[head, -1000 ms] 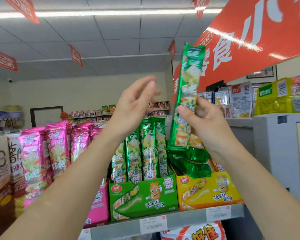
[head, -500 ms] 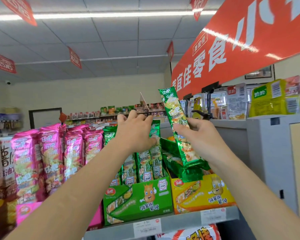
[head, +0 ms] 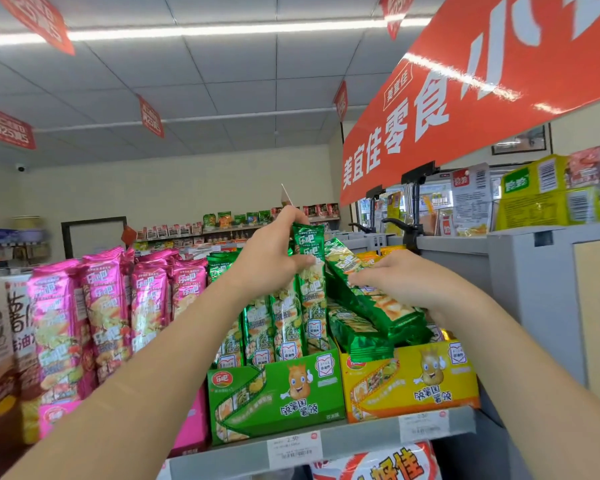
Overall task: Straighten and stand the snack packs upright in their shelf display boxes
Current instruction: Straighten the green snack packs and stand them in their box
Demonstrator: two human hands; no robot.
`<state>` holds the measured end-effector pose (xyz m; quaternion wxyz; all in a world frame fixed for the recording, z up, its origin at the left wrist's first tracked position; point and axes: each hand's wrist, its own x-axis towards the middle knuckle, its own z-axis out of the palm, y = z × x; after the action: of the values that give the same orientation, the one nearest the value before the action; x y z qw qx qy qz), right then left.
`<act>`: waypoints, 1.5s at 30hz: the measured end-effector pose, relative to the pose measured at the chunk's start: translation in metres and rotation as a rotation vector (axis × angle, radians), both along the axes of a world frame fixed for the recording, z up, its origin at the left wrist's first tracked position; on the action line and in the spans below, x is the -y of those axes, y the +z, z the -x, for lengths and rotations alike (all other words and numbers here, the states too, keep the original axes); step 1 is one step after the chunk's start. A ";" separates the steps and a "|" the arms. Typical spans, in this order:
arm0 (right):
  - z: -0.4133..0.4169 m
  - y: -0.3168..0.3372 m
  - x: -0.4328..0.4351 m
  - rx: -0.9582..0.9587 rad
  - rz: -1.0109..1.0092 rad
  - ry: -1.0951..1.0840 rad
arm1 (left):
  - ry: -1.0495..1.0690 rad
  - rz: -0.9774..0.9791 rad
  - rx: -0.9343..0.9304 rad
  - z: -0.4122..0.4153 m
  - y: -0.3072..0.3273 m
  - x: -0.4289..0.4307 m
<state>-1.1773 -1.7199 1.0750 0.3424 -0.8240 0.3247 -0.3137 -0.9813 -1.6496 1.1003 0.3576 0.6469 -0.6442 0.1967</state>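
Note:
A green display box (head: pixel 278 396) on the shelf holds several tall green snack packs standing upright. My left hand (head: pixel 271 258) grips the top of the rightmost upright green pack (head: pixel 310 296) in that box. To its right a yellow display box (head: pixel 409 379) carries several green packs (head: pixel 364 327) lying tilted on top of it. My right hand (head: pixel 406 278) rests on these slanted packs, fingers curled over the top one; the grip itself is partly hidden.
Pink snack packs (head: pixel 101 313) stand in a pink box to the left. The grey shelf edge (head: pixel 361 441) bears price tags. A grey counter (head: pixel 541 271) rises on the right, with a red banner (head: pixel 465 91) overhead.
My right hand brought the raised green pack down from overhead onto the tilted pile. My left hand closed on the top of the rightmost upright pack in the green box.

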 end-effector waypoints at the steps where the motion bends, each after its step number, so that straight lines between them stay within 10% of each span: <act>1: -0.001 0.004 0.000 -0.047 0.008 0.003 | -0.006 0.016 -0.007 0.001 0.000 0.001; 25: -0.024 0.016 -0.001 -0.330 0.289 -0.077 | -0.387 1.027 -0.151 0.035 0.025 -0.076; 36: -0.025 0.014 0.002 -0.219 0.479 -0.164 | -0.295 0.745 -0.284 0.035 -0.002 -0.084; 45: -0.039 0.011 0.011 -0.374 0.525 -0.063 | -0.215 -0.227 -0.232 0.050 -0.041 -0.070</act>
<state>-1.1387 -1.7313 1.0860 0.0425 -0.9170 0.3154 -0.2405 -1.0308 -1.5795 1.0596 0.3731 0.6290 -0.6820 0.0073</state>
